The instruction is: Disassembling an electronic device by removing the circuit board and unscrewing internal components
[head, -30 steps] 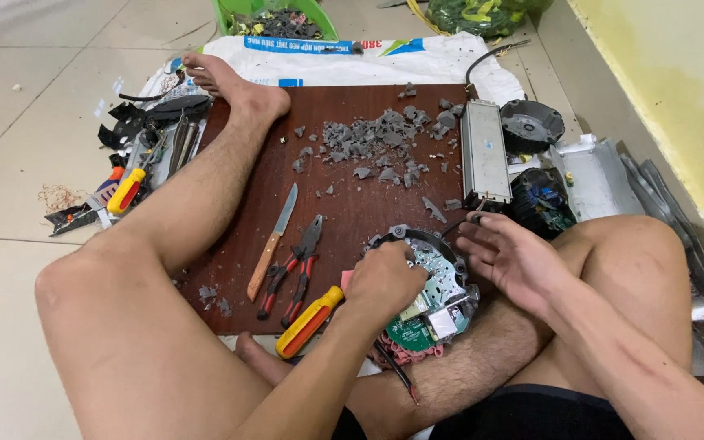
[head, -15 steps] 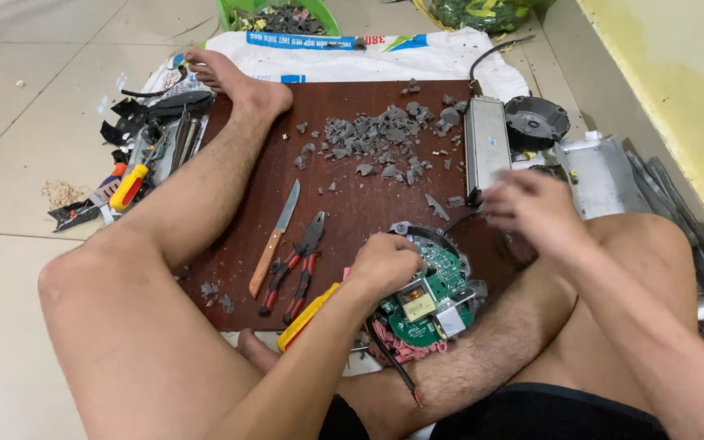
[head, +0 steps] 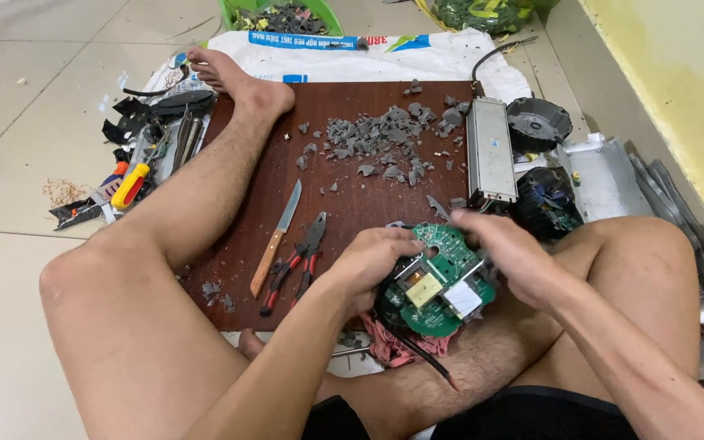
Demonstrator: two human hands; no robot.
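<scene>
Your left hand (head: 372,265) holds the round green circuit board (head: 437,281) tight by its left edge over your lap, and your right hand (head: 511,257), fingers curled, grips its right edge, near the brown board (head: 352,204).

white sack (head: 385,57) with blue printed band lies flat beyond the brown board (head: 344,204); small white label (head: 463,299), possibly a sticker, on green circuit board (head: 437,285).
</scene>
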